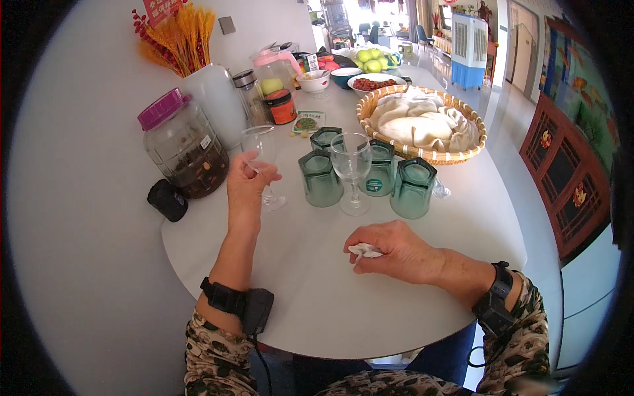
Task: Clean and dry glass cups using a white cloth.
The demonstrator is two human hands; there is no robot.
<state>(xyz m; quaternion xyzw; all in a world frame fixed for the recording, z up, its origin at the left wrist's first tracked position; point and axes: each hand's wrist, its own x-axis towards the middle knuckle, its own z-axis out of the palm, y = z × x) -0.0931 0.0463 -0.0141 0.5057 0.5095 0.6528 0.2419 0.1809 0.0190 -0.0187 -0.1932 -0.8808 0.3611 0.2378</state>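
My left hand (251,175) has its fingers around the bowl of a clear stemmed glass (272,200), which stands upright at the left of the white table (307,312). Whether its foot touches the table is hard to tell. Crumpled white tissue (365,251) is pinched in my right hand (391,250), low over the table's near part. Another clear stemmed glass (354,171) stands upright between the hands, farther back. Around it are several green glass tumblers (412,190), among them one with a round sticker (375,185).
At the left are a purple-lidded glass jar (183,148), a black cylindrical object (168,200) and a white vase (218,104). A cloth-lined wicker basket (421,156) sits back right. Bowls (314,83), a pink-handled pitcher (271,64) and green fruit (371,59) stand farther back. The table's curved edge is near me.
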